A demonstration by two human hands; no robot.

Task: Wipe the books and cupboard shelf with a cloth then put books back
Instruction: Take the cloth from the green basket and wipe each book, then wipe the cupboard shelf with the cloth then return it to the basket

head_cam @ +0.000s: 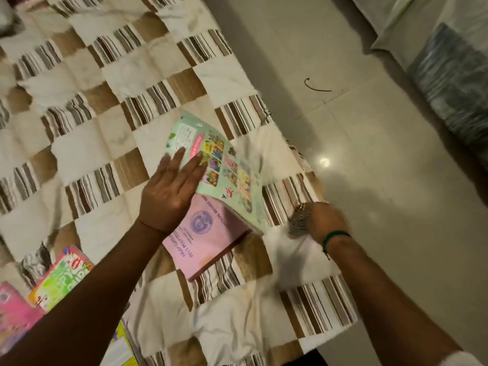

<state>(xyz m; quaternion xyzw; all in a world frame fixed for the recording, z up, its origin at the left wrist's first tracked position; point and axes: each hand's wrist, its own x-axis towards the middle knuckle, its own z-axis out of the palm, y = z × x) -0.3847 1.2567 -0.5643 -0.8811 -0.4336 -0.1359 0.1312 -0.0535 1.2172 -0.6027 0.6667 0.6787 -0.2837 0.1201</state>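
left hand (pixel 169 196) lying flat, fingers spread, pressing green book (pixel 227 175) at frame centre | green book resting atop pink book (pixel 208 241) on checkered bed (pixel 87 133) | right hand (pixel 326 221) blurred at centre right, gripping white cloth (pixel 293 249) beside books

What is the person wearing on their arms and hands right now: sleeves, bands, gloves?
No gloves on either hand. The left hand has a thin dark thread at its wrist. The right hand has a green band at its wrist. Both forearms are unsleeved.
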